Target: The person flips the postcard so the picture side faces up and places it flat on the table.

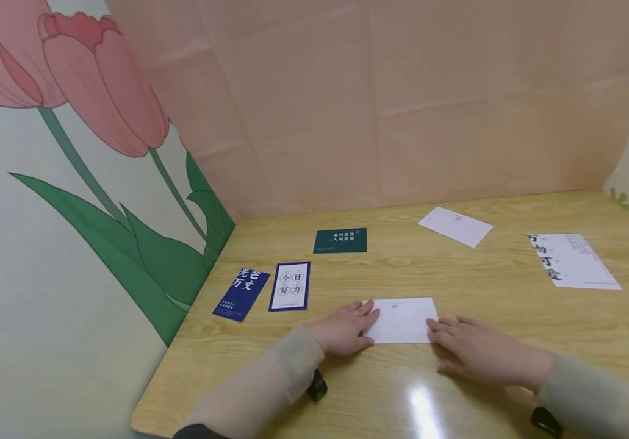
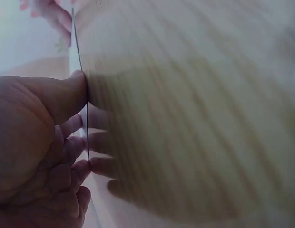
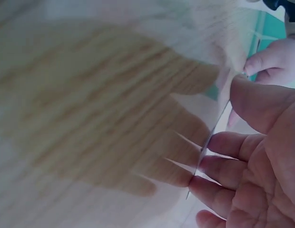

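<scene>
A white card [image 1: 400,323] lies flat on the wooden table in front of me, faint small print near its top edge. At its left end my left hand [image 1: 344,329] rests palm down, fingertips over the edge and thumb at the lower corner. My right hand [image 1: 484,350] touches the opposite end with extended fingertips, its thumb lower on the table. Seen from the left wrist, the fingers [image 2: 73,145] are loosely bent along the card's thin edge. In the right wrist view, fairly straight fingers [image 3: 228,171] meet the edge at their tips.
Left of the hands lie a dark blue card [image 1: 241,296] and a blue-bordered white card [image 1: 290,286]. A green card [image 1: 340,241] is farther back. Toward the right are a blank-looking white card [image 1: 456,226] and a lettered white card [image 1: 580,262]. A pink cloth [image 1: 402,110] hangs behind the table.
</scene>
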`<state>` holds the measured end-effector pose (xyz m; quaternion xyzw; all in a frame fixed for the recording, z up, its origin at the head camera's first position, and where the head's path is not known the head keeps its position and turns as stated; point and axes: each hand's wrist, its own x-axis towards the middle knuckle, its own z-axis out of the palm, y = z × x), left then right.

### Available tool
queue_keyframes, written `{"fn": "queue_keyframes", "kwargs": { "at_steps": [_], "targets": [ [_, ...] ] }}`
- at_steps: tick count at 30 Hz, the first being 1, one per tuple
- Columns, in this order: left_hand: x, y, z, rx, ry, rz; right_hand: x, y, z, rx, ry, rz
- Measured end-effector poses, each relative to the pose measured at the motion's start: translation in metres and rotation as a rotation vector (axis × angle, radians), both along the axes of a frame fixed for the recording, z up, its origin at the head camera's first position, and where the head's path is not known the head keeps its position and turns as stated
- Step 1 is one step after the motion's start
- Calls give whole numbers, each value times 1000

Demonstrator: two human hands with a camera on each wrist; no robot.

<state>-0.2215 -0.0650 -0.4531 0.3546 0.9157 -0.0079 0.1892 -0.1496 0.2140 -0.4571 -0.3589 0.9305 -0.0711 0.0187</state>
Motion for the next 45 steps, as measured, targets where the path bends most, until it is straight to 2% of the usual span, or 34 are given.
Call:
{"fn": "queue_keyframes", "kwargs": {
  "at_steps": [6, 13, 16, 19, 22, 24, 28, 33, 39, 42, 45],
  "targets": [
    [-2, 1, 4, 5, -1, -8, -5, 0, 6, -46, -72, 8],
    [-4, 1, 7, 42, 10, 7, -32, -3, 14, -185, -137, 1],
    [-6, 1, 7, 65, 3, 30, -45, -7, 13, -238, -211, -79],
    [-9, 2, 8, 90, -13, 53, -55, -10, 10, -261, -292, -210],
    [-11, 3, 8, 107, -9, 54, -63, -12, 9, -268, -331, -303],
    [-13, 4, 8, 117, 3, 45, -67, -12, 9, -261, -341, -343],
    [-17, 7, 7, 145, 28, 49, -73, -11, 11, -237, -347, -370],
    [-23, 14, 9, 181, 49, 111, -79, -11, 16, -207, -360, -367],
    [-32, 26, 10, 139, 83, 177, -86, -14, 18, -161, -356, -340],
    [-36, 29, 8, 118, 57, 269, -88, -15, 18, -144, -350, -332],
    [-40, 32, 7, 101, 35, 330, -90, -16, 17, -133, -361, -340]
  ]
}}
